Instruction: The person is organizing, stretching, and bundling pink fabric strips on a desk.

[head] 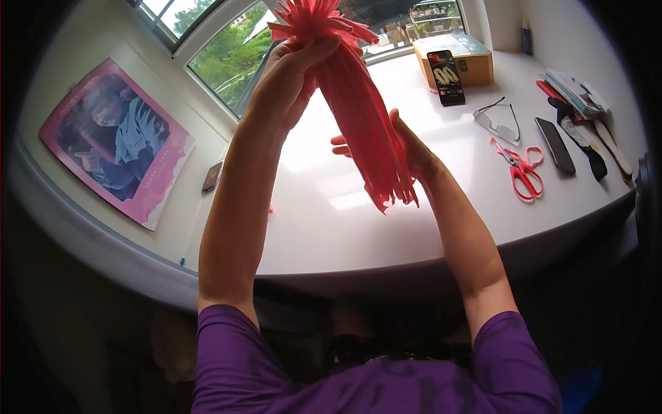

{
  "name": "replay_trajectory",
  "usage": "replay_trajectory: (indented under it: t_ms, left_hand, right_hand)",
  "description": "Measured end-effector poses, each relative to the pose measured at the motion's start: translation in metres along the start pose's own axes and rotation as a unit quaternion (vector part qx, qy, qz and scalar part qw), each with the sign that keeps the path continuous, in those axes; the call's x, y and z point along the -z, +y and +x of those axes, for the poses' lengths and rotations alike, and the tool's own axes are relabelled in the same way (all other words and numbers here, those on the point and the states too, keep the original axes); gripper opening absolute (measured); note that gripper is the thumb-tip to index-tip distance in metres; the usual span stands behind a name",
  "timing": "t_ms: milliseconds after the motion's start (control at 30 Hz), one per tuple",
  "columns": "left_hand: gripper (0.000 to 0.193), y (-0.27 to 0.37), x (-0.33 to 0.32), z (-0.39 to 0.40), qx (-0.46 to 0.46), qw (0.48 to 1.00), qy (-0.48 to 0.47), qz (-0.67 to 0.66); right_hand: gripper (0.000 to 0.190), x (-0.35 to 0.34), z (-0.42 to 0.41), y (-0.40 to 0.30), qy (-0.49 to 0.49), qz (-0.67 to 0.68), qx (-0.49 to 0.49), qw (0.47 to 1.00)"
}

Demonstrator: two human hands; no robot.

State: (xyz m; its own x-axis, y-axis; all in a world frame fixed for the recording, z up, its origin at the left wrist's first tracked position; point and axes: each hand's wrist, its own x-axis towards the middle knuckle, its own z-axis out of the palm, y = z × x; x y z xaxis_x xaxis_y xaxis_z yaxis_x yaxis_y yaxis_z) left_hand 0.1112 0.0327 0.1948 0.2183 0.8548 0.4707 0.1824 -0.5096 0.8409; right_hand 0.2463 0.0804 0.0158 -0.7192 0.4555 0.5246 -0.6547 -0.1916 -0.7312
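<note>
A long bundle of red fabric strips (354,114) hangs slantwise over the white tabletop, bunched near its upper end, where short strips fan out above the grip. My left hand (295,72) is closed around that bunched neck. Lower down, my right hand (408,145) lies against the right side of the bundle, thumb up and fingers spread; some fingertips show past its left edge, the rest pass behind the strips. Red-handled scissors (523,173) rest on the table at the right, blades slightly parted, beside a loop of red strip (535,156).
On the white table (331,243) are eyeglasses (496,124), a dark phone (555,146), a lit phone (446,77) leaning at a wooden box (476,67), a black strap (579,139), a brush-like wooden handle (612,147) and stacked papers (576,93). A pink poster (116,142) hangs left, near the window.
</note>
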Motion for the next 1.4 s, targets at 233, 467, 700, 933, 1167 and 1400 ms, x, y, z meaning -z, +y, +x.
replay_trajectory:
  t_ms: [233, 467, 700, 933, 1167, 1400]
  left_hand:
    - [0.045, -0.008, 0.015, 0.013, -0.003, 0.993, 0.005, -0.122]
    - [0.037, -0.02, 0.046, 0.004, 0.01, 0.974, 0.095, -0.204]
    - [0.029, -0.038, 0.068, -0.009, 0.022, 0.95, 0.159, -0.269]
    - [0.039, -0.108, 0.106, -0.071, 0.042, 0.883, 0.304, -0.356]
    - [0.032, -0.171, 0.098, -0.172, 0.16, 0.789, 0.42, -0.419]
    - [0.036, -0.184, 0.108, -0.238, 0.194, 0.773, 0.436, -0.419]
  right_hand:
    - [0.11, 0.003, -0.005, -0.001, -0.093, 0.051, -0.032, 0.994]
    - [0.085, -0.003, -0.004, -0.003, -0.071, -0.002, -0.139, 0.988]
    - [0.049, -0.002, -0.007, -0.001, -0.039, -0.138, -0.219, 0.965]
    - [0.029, 0.01, -0.004, 0.004, 0.024, -0.273, -0.282, 0.919]
    - [0.016, 0.022, -0.004, 0.02, 0.049, -0.517, -0.334, 0.787]
    - [0.011, 0.018, -0.001, 0.031, 0.035, -0.59, -0.342, 0.73]
